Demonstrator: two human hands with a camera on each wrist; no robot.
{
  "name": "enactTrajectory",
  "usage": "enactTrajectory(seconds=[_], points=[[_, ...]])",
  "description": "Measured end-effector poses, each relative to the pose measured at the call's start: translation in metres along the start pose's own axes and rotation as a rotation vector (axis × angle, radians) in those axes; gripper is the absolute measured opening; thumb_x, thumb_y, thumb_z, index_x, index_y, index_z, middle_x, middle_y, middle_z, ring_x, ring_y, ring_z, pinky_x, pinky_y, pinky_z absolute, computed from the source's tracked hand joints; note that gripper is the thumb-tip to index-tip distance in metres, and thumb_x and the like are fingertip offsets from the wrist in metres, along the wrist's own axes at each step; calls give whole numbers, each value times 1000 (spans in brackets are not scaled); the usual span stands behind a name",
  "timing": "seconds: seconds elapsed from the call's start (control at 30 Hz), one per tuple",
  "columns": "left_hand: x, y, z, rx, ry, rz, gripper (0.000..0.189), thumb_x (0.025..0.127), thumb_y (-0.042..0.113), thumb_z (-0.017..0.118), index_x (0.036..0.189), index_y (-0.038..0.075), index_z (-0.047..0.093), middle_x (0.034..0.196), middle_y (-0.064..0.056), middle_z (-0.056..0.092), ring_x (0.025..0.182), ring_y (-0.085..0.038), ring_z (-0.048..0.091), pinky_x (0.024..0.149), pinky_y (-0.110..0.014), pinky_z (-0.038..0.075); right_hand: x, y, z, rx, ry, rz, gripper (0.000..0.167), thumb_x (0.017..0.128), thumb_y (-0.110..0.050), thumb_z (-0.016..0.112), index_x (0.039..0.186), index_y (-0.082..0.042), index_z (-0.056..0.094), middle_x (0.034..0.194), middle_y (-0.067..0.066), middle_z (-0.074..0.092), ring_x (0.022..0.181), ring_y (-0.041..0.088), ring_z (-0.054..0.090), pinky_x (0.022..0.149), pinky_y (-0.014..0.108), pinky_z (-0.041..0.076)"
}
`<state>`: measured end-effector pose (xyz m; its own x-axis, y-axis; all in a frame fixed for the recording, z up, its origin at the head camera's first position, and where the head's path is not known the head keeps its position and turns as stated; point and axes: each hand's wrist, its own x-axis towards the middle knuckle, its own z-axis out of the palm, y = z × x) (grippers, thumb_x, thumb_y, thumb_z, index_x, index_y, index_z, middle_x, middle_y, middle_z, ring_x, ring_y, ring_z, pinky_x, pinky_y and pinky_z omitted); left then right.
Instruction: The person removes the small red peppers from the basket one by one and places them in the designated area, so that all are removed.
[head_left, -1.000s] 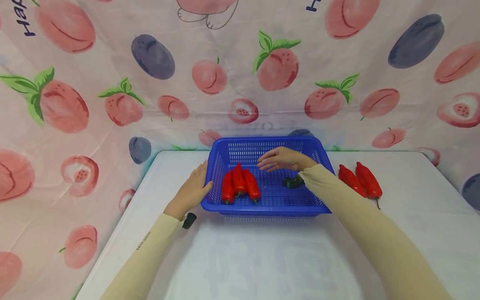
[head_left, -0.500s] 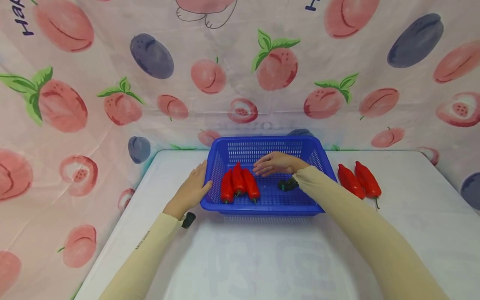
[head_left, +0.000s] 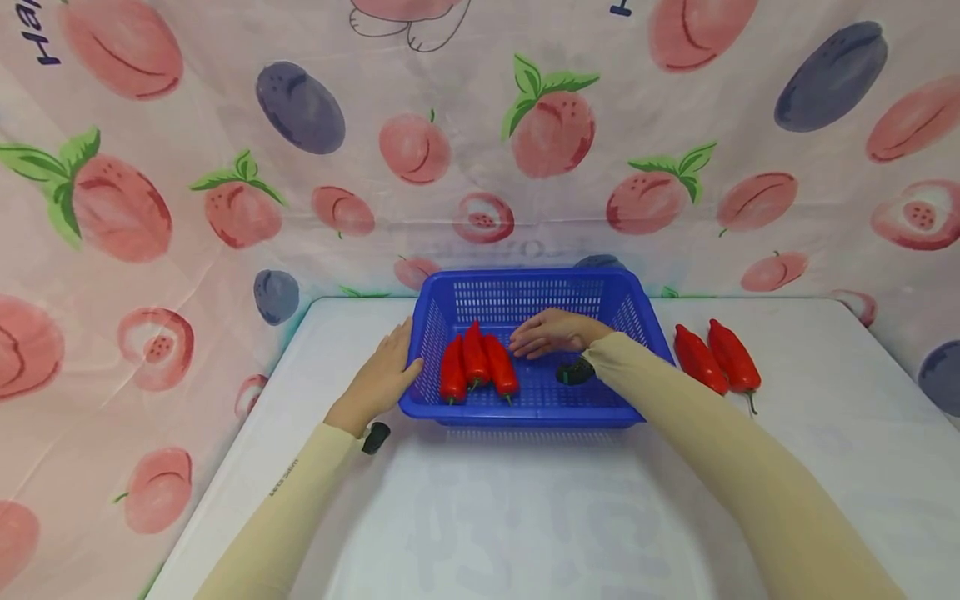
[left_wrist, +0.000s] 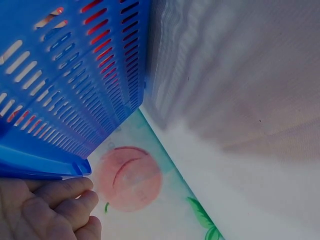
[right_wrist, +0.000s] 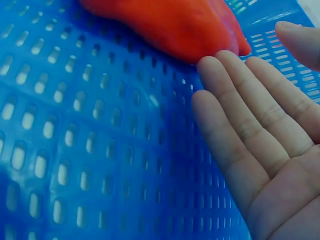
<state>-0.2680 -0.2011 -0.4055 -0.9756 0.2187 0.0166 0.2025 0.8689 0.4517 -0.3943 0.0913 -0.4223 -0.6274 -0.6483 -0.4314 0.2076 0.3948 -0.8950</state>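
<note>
Inside a blue plastic basket [head_left: 525, 414] three red peppers lie side by side on the left: a left one [head_left: 452, 375], a middle one [head_left: 476, 357] and a right one [head_left: 501, 371]. My left hand [head_left: 375, 379] rests along the basket's left rim with fingers extended; in the left wrist view its fingers [left_wrist: 65, 195] touch the rim. My right hand [head_left: 555, 332] is over the basket floor, just right of the peppers, holding nothing. In the right wrist view its extended fingers [right_wrist: 250, 115] are close to a pepper [right_wrist: 175, 25]; contact is unclear.
Two more red peppers, one nearer the basket [head_left: 699, 360] and one beyond it [head_left: 735, 358], lie on the white table [head_left: 525, 508] right of the basket. A fruit-print cloth [head_left: 420, 75] hangs behind. Each wrist carries a small black device.
My right hand has moved slightly left and lower within the basket, nearer the peppers. My left hand stays at the rim, and the peppers keep their places.
</note>
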Motion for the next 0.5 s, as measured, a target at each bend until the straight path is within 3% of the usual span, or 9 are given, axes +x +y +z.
enactTrajectory(seconds=[0.33, 0.5], points=[[-1, 0, 0, -1, -5, 0, 70, 97, 27, 39, 150, 0, 4, 158, -16, 11, 147, -33, 8, 121, -46, 8, 6, 0, 3, -5, 20, 13, 42, 94, -8, 52, 133, 9, 46, 136, 24, 51, 112, 22, 61, 104, 43, 44], [0, 0, 0, -2, -3, 6, 69, 97, 27, 39, 150, -1, 4, 158, -16, 11, 147, -34, 8, 121, -46, 8, 5, -2, 5, -10, 35, 33, 42, 94, -8, 53, 132, 10, 46, 137, 25, 49, 117, 27, 59, 104, 42, 44]])
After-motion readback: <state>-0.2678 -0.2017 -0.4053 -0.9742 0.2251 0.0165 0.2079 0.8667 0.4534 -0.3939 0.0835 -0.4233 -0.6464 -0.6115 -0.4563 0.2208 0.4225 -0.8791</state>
